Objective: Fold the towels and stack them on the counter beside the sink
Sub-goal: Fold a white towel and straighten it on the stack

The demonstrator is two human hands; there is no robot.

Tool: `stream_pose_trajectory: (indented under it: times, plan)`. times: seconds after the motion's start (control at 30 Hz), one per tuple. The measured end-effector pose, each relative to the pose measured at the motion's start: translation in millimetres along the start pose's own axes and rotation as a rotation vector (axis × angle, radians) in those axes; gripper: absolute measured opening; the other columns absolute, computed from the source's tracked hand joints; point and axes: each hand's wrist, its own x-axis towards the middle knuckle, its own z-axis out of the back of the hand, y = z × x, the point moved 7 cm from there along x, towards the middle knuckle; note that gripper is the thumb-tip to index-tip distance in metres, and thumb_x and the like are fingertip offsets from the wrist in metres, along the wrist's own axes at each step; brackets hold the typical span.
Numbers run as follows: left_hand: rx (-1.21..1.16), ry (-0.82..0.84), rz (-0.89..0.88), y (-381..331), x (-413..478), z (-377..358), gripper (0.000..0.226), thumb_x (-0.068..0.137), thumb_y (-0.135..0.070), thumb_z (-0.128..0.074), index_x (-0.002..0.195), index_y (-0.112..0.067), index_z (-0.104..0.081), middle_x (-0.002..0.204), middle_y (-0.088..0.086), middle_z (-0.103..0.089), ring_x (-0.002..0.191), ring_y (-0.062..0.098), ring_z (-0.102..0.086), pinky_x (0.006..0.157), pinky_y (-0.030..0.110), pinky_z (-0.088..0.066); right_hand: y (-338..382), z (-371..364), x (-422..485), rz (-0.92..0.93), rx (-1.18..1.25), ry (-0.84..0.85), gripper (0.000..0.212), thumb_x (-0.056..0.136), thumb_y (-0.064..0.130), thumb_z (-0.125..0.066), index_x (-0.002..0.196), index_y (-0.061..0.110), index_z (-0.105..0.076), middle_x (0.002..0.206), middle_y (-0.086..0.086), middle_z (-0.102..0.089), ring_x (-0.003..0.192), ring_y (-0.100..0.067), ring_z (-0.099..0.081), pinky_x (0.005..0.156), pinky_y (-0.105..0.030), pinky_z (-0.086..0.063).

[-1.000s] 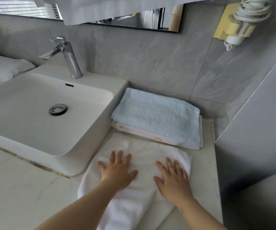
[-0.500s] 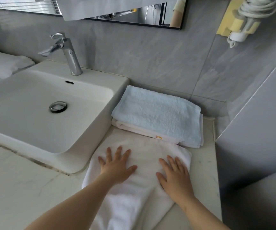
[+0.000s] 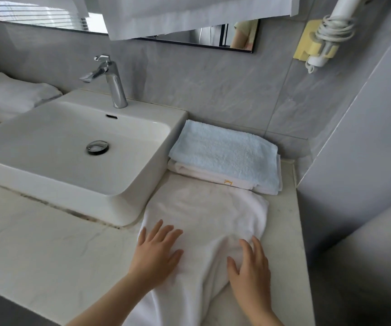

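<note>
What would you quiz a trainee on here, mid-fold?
1. True or false: the light blue towel tops the folded stack.
2. How do the left hand and right hand meet the white towel? A pinching it; B resting open on it; C hovering clear.
3. Fill in: the folded stack lies to the ___ of the sink.
Key: 1 true; 2 B; 3 right.

The left hand (image 3: 158,251) lies palm down, fingers straight and spread, thumb out to the right. The right hand (image 3: 251,271) lies palm down beside it, apart, fingers splayed and slightly arched. The bare left forearm (image 3: 110,302) and right forearm (image 3: 267,316) angle inward from the bottom edge.
</note>
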Motion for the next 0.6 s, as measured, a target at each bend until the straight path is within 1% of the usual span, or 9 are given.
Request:
stream_pose_trajectory:
  times: [0.03, 0.1, 0.2, 0.27, 0.33, 0.4, 0.47, 0.53, 0.6]
  plan:
    - [0.005, -0.038, -0.008, 2.8, -8.1, 2.1, 0.045, 0.077, -0.052, -0.038, 0.113, -0.034, -0.055, 0.109, -0.010, -0.068, 0.110, 0.024, -0.064, 0.089, 0.046, -0.045, 2.5, -2.3, -7.7, -0.010, 0.019, -0.014, 0.044, 0.066, 0.036, -0.050, 0.105, 0.017, -0.048, 0.110, -0.027, -0.063, 0.079, -0.042, -0.068, 0.052, -0.043, -0.054]
    - [-0.022, -0.042, -0.016, 8.1, -25.0, 0.4, 0.041, 0.076, -0.051, -0.039, 0.112, -0.036, -0.050, 0.108, -0.010, -0.068, 0.108, 0.023, -0.065, 0.084, 0.045, -0.050, 7.9, -5.2, -25.3, -0.028, 0.055, -0.057, 0.043, 0.065, 0.035, -0.049, 0.103, 0.016, -0.047, 0.103, -0.026, -0.065, 0.077, -0.039, -0.069, 0.052, -0.042, -0.054]
    - [-0.039, -0.010, -0.045, 16.3, -48.0, -3.9, 0.041, 0.076, -0.050, -0.040, 0.111, -0.035, -0.056, 0.112, -0.009, -0.068, 0.110, 0.026, -0.064, 0.080, 0.047, -0.052, 10.1, -14.3, -52.5, -0.020, 0.034, -0.085, 0.041, 0.064, 0.037, -0.043, 0.100, 0.018, -0.049, 0.087, -0.014, -0.070, 0.080, -0.027, -0.065, 0.056, -0.031, -0.055]
    - [-0.058, 0.009, -0.023, 24.4, -60.3, -5.8, 0.040, 0.076, -0.049, -0.040, 0.107, -0.034, -0.061, 0.115, -0.006, -0.067, 0.111, 0.027, -0.063, 0.078, 0.046, -0.053, 5.7, -21.0, -65.0, -0.078, 0.039, -0.058, 0.045, 0.062, 0.038, -0.043, 0.097, 0.014, -0.057, 0.084, -0.012, -0.070, 0.078, -0.026, -0.067, 0.053, -0.031, -0.054]
    - [-0.125, -0.052, -0.026, 31.2, -73.8, -2.3, 0.040, 0.078, -0.048, -0.043, 0.110, -0.031, -0.062, 0.120, 0.000, -0.064, 0.109, 0.029, -0.063, 0.076, 0.043, -0.055, 2.1, -24.3, -79.0, -0.134, 0.074, -0.068, 0.045, 0.062, 0.035, -0.048, 0.089, 0.004, -0.068, 0.080, -0.013, -0.071, 0.071, -0.029, -0.070, 0.050, -0.034, -0.054]
    - [-0.292, -0.139, 0.072, 44.1, -87.4, 5.0, 0.041, 0.085, -0.043, -0.050, 0.122, -0.028, -0.057, 0.130, 0.001, -0.056, 0.110, 0.026, -0.061, 0.081, 0.038, -0.054, -0.8, -19.0, -93.8, -0.181, 0.107, -0.200, 0.029, 0.068, 0.018, -0.064, 0.092, 0.004, -0.072, 0.086, -0.013, -0.072, 0.081, -0.033, -0.069, 0.065, -0.037, -0.056]
    - [-0.556, -0.080, 0.284, 60.0, -99.1, 2.1, 0.048, 0.088, -0.035, -0.060, 0.133, -0.024, -0.048, 0.133, 0.001, -0.047, 0.107, 0.016, -0.054, 0.088, 0.031, -0.048, -2.6, -22.6, -108.5, -0.328, 0.304, -0.191, 0.028, 0.077, 0.003, -0.069, 0.103, 0.012, -0.071, 0.099, -0.010, -0.072, 0.098, -0.031, -0.064, 0.083, -0.030, -0.048]
    - [-0.704, -0.017, 0.375, 69.7, -104.3, -6.6, 0.050, 0.088, -0.028, -0.062, 0.134, -0.021, -0.045, 0.124, 0.003, -0.049, 0.101, 0.013, -0.050, 0.086, 0.027, -0.045, -1.3, -33.3, -118.6, -0.413, 0.480, -0.137, 0.030, 0.081, 0.002, -0.065, 0.105, 0.020, -0.068, 0.101, -0.006, -0.071, 0.099, -0.020, -0.064, 0.082, -0.020, -0.043]
    - [-0.744, 0.054, 0.342, 68.9, -103.7, -8.2, 0.041, 0.092, -0.026, -0.057, 0.132, -0.021, -0.048, 0.118, 0.003, -0.052, 0.102, 0.017, -0.051, 0.084, 0.027, -0.044, 5.2, -40.3, -124.6, -0.477, 0.544, -0.084, 0.032, 0.085, 0.006, -0.061, 0.114, 0.016, -0.065, 0.106, -0.005, -0.071, 0.102, -0.021, -0.063, 0.084, -0.024, -0.042]
